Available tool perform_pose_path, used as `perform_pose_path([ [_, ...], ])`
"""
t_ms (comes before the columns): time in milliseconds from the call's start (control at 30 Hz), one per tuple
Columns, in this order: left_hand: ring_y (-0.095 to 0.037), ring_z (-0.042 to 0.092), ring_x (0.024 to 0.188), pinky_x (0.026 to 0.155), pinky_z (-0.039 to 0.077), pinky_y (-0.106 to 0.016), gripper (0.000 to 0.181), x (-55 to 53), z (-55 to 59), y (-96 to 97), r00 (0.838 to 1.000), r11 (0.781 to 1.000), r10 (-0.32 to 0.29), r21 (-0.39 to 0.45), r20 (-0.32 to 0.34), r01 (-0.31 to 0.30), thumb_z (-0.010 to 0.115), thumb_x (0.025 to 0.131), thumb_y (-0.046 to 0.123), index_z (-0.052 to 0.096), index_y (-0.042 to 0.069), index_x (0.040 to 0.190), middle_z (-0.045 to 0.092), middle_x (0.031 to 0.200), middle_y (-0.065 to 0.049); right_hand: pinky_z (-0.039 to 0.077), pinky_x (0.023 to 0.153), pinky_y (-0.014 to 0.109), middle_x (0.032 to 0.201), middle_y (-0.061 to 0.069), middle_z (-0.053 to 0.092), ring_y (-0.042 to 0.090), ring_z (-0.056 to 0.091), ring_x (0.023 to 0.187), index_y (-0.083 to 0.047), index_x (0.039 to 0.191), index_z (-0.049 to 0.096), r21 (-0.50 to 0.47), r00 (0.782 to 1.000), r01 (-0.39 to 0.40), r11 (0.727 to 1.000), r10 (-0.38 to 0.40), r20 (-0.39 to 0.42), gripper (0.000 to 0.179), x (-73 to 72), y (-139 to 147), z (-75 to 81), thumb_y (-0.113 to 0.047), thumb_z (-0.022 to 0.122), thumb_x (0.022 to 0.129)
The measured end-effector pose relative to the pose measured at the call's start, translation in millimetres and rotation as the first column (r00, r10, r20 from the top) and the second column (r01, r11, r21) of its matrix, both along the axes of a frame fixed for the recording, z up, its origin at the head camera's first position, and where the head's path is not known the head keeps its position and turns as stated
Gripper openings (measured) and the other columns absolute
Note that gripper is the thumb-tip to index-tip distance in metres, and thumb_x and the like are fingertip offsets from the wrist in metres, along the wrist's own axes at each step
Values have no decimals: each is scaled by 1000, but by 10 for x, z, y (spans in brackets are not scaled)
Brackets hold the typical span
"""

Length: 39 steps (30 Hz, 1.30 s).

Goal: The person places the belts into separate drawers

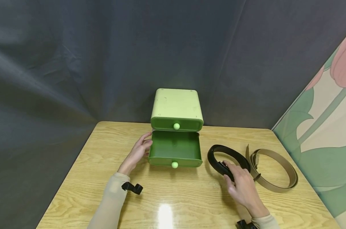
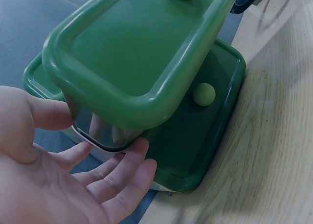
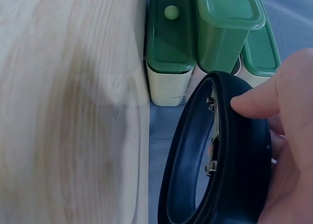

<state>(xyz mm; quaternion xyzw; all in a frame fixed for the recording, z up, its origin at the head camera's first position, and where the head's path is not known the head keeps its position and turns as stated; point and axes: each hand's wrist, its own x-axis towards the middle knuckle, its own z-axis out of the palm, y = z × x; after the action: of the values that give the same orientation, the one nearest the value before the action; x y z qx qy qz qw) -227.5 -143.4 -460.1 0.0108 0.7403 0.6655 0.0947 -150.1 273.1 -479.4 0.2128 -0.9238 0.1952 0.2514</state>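
A rolled black belt (image 1: 217, 166) with a metal buckle on its inner side is held in my right hand (image 1: 243, 186), thumb and fingers pinching its band. In the right wrist view the belt (image 3: 244, 160) appears as an upright loop. My left hand (image 1: 137, 155) is at the left side of a small cream and green drawer cabinet (image 1: 177, 103). Its fingers are spread and loosely bent beside the pulled-out green drawer (image 1: 175, 144), which has nothing inside. The left wrist view shows the thumb and fingertips right at that drawer's side (image 2: 102, 131).
A coiled tan belt (image 1: 293, 178) lies on the wooden table (image 1: 173, 194) just right of the black one. Above and below the pulled-out drawer are a pushed-in top drawer (image 1: 161, 123) and bottom drawer (image 2: 230, 82). A dark curtain (image 1: 173, 44) hangs behind the table.
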Motion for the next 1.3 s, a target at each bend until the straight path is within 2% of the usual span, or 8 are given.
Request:
perform_pose_path([
  [233,-44,53,143,117,44,-59,61,4,12,-6,1000,1000,-17,11,-8,17,42,115,30,21,15,171,40,168,-22,48,75,44,114,16,79,32,73,94,1,137,68,-5,997,-31,999,31,-65,56,-4,0,3,0,79,82],
  [667,-43,55,141,114,47,-57,61,4,-10,5,1000,1000,-15,1,-16,15,41,116,30,21,14,171,41,167,-23,42,85,37,118,18,78,36,73,102,0,138,67,-32,994,-61,998,58,-96,57,30,17,118,2,77,83],
  [1300,-42,59,137,113,47,-56,61,-2,-15,-5,1000,1000,-2,-7,-7,2,43,115,31,23,14,170,43,167,-22,42,88,36,108,14,78,28,71,92,3,133,69,-14,986,-110,994,107,-127,51,20,-25,251,1,75,83],
])
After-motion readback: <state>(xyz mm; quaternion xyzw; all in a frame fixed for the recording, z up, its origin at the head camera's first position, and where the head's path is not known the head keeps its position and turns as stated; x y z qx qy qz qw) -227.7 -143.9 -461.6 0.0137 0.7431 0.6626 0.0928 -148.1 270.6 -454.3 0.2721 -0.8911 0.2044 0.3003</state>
